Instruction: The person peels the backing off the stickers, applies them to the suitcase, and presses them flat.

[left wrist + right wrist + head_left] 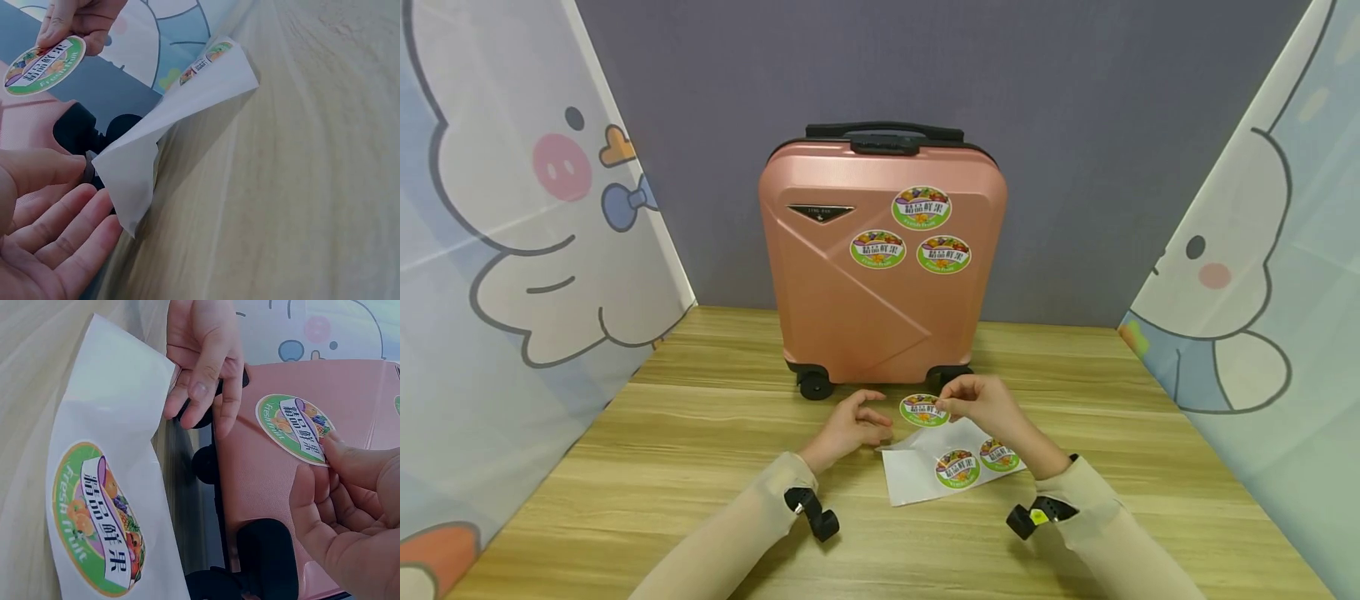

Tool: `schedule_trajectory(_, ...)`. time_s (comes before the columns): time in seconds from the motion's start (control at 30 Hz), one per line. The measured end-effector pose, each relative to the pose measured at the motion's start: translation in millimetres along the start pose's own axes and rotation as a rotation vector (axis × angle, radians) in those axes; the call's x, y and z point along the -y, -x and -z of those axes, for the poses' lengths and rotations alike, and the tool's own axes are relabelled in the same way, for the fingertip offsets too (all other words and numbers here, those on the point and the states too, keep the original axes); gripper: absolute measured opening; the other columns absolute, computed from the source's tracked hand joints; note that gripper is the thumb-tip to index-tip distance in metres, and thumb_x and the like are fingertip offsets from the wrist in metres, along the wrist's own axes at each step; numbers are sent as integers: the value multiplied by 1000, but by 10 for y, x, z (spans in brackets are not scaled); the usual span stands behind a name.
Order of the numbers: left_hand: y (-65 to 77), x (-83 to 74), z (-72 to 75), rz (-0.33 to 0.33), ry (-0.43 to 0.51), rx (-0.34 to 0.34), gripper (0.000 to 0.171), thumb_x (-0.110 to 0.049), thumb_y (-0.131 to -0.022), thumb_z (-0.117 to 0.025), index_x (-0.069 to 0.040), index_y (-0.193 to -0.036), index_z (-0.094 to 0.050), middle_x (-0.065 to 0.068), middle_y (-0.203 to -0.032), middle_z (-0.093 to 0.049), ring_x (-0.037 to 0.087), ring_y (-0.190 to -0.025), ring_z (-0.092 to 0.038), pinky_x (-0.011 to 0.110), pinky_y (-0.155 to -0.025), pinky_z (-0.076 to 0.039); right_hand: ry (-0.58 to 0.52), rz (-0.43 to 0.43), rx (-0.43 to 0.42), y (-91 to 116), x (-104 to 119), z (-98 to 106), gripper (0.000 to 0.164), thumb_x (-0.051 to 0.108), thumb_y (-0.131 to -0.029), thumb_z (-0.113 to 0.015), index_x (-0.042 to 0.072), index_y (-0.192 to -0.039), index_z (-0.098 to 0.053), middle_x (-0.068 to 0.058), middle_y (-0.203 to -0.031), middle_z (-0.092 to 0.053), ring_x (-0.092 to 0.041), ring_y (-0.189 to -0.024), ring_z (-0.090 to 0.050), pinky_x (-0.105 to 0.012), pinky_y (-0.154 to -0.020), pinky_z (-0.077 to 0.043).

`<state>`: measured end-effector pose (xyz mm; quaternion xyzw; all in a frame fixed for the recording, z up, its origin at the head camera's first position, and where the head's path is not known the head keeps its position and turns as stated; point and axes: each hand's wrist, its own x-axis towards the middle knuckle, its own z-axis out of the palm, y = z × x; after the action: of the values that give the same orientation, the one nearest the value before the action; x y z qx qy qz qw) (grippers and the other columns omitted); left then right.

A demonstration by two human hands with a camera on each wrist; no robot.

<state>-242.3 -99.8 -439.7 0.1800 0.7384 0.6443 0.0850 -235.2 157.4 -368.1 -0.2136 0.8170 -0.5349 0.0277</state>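
My right hand (981, 404) pinches an oval fruit sticker (294, 428) by one edge, between thumb and forefinger. The sticker, green and white with printed fruit, hangs in the air before the lower part of a pink suitcase (865, 325). Below it lies a white sticker sheet (910, 479), creased and partly raised from the table, with two more oval stickers (957, 469) on it. My left hand (850, 429) is beside the sheet's left corner. In the left wrist view its thumb and fingers are spread, with the fingertips right at the sheet's raised edge.
Three matching stickers (921, 208) are on the suitcase's upper front, right of a dark triangular badge (822, 213). The suitcase stands upright on black wheels (815, 385) against a grey backdrop (1060, 167). Cartoon-printed cloths (482, 208) flank the wooden table (685, 400).
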Motion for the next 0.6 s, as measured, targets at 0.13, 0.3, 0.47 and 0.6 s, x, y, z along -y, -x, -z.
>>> schedule_trajectory(0.13, 21, -34, -13, -31, 26, -3, 42, 2, -89, -70, 12, -127, -54, 25, -105, -70, 24, -90, -71, 31, -75, -58, -49, -1, 23, -12, -11, -3, 12, 3, -90, -72, -9, -91, -69, -12, -82, -69, -18, -68, -66, -42, -69, -59)
schedule_trajectory(0.3, 47, -132, -42, -105, 130, -44, 28, 1, -91, -69, 14, -114, -61, 19, -102, -72, 21, -90, -71, 35, -80, -59, -90, 8, 35, -22, -12, -14, 12, 0, -91, -69, -12, -95, -68, -14, -85, -70, -16, -69, -67, -38, -70, -60)
schedule_trajectory(0.47, 48, -224, -66, -139, 207, -79, 25, 1, -91, -69, 17, -109, -63, 11, -96, -73, 26, -91, -72, 39, -80, -59, -148, 27, 32, -44, 13, -16, 13, -4, -92, -66, -16, -96, -66, -13, -86, -69, -15, -72, -67, -32, -70, -59)
schedule_trajectory(0.6, 53, -263, -85, -142, 236, -82, 24, 5, -90, -68, 16, -110, -61, 6, -93, -73, 28, -89, -72, 38, -78, -59, -175, 27, 26, -55, 30, -21, 12, -6, -91, -66, -17, -97, -66, -9, -85, -70, -18, -73, -67, -33, -70, -59)
